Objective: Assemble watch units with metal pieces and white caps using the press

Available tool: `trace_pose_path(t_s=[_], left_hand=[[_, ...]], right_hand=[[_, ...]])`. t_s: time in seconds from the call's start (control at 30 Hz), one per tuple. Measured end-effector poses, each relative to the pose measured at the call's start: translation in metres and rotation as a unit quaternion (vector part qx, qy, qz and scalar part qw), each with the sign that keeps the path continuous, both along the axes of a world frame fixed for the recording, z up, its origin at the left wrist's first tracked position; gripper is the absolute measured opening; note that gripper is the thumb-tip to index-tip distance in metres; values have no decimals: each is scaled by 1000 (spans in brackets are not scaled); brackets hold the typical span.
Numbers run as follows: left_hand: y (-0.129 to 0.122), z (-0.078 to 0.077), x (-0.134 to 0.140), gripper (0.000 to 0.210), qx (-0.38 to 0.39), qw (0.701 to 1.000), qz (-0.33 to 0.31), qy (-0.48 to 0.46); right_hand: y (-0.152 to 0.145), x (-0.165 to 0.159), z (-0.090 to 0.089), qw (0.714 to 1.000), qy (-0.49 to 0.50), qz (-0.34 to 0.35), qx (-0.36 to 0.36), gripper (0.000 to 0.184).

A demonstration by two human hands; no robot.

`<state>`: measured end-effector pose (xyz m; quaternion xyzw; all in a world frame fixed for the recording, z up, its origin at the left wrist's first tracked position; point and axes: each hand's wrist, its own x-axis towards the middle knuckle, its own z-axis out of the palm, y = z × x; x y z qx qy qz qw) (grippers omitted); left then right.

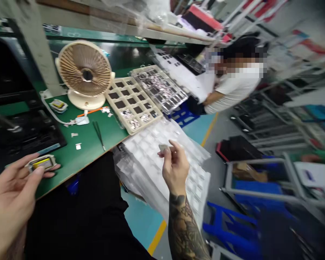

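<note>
My left hand (18, 184), over the green bench at the lower left, pinches a small open device housing (42, 163) with a yellow-edged battery showing inside. Out to the right, above plastic-wrapped white trays, my right hand (176, 162) holds a small pale flat piece (163, 147) between thumb and fingers. What kind of piece it is, I cannot make out. A similar housing (58, 105) lies on the bench by the fan. Dark tweezers (99, 135) rest near the bench edge, with small white pieces (78, 146) beside them.
A beige desk fan (86, 74) stands at the back. Next to it are a compartment tray (132, 97) of small parts and a clear tray (161, 88). A black fixture (24, 119) occupies the left. A co-worker (235, 79) sits beyond, and blue stools (230, 227) stand at right.
</note>
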<state>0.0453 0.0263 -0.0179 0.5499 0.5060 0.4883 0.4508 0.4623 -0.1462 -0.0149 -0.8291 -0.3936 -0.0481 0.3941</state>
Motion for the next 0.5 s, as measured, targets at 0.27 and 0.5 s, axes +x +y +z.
trace_pose_path(t_s=[0.27, 0.5], left_hand=[[2, 13, 21, 44, -61, 991, -13, -122], [-1, 8, 23, 38, -62, 984, -10, -169]], right_hand=[[137, -173, 6, 864, 242, 417, 143, 28], [173, -208, 12, 795, 134, 578, 128, 59]])
